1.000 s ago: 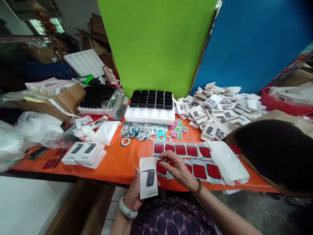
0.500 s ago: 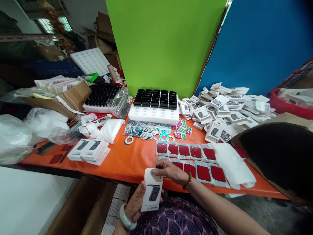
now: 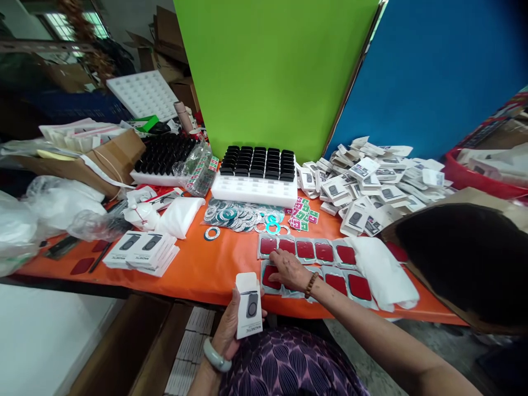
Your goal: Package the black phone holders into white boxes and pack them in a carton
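Observation:
My left hand (image 3: 229,325) is closed around a small white printed carton (image 3: 249,311) with a picture of a dark magnetic stand on its front. The carton's top flap stands up. Over the front-left end of two rows of bagged red square pads, my right hand (image 3: 289,269) is stretched out with fingers apart. Its fingertips are at the leftmost front packet (image 3: 271,276); whether they touch it I cannot tell. More packets form the back row (image 3: 305,250), beside a white soft sheet (image 3: 385,275).
Stacked finished-looking cartons (image 3: 142,250) lie left on the orange table (image 3: 198,280). Behind are a white foam tray (image 3: 253,190) of black parts, ring stickers (image 3: 239,215) and green and pink cards (image 3: 303,214). A heap of cartons (image 3: 371,187) and an open cardboard box (image 3: 457,258) stand right.
My right hand has left the carton's top flap and moved right and forward to the red pads. The carton, still in my left hand, has shifted slightly up and left in view.

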{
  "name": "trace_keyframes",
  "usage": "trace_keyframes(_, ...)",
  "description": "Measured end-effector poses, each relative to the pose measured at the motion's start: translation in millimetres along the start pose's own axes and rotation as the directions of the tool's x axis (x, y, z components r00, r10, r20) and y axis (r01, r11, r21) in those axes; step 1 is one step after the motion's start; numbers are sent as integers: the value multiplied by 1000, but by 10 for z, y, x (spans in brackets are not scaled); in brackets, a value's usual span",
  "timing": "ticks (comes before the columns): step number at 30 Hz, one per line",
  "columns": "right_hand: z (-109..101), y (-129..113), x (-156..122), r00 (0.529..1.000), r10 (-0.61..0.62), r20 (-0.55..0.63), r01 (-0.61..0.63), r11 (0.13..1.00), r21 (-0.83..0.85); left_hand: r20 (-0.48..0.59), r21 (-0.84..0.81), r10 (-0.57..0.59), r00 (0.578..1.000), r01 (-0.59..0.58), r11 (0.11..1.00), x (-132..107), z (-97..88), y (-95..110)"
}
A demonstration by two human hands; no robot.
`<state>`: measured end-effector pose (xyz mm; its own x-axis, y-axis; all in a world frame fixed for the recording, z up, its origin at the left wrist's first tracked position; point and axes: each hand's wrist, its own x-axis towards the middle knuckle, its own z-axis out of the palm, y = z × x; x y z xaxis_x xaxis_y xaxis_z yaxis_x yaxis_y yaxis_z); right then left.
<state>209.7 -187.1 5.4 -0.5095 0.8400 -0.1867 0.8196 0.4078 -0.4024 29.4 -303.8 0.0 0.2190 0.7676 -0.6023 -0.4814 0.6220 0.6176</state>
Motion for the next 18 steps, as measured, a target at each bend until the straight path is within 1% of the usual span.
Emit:
trace_keyframes(4,-11,-43,73,995,70,68,-69,997,-17,-66,-13,0,998,-1,1000,11,27,14)
trace_keyframes(8,-90,1,163,988,44,145,-47,999,21,-103,-34,21,995,-24,999,35,17,-6)
trace_keyframes(11,-114,66,213,984,15,179,-35,993,109,-150,-41,15,989,-21,999,63,5,-35)
trace_keyframes(13,-101,119,237,985,-33,168,-9,969,245,-165,-48,8,986,-16,999,75,-2,-49)
trace_keyframes(14,-85,149,248,985,-67,158,8,938,347,-162,-49,4,987,-12,999,78,-7,-54)
trace_keyframes(15,-66,180,258,985,-97,145,20,888,460,-155,-47,4,988,-11,999,79,-13,-59)
trace_keyframes(17,-22,243,276,987,-119,109,15,741,671,-134,-36,13,991,-18,999,75,-31,-67)
trace_keyframes(18,-6,270,283,991,-105,84,7,664,748,-121,-29,17,992,-20,999,71,-42,-70)
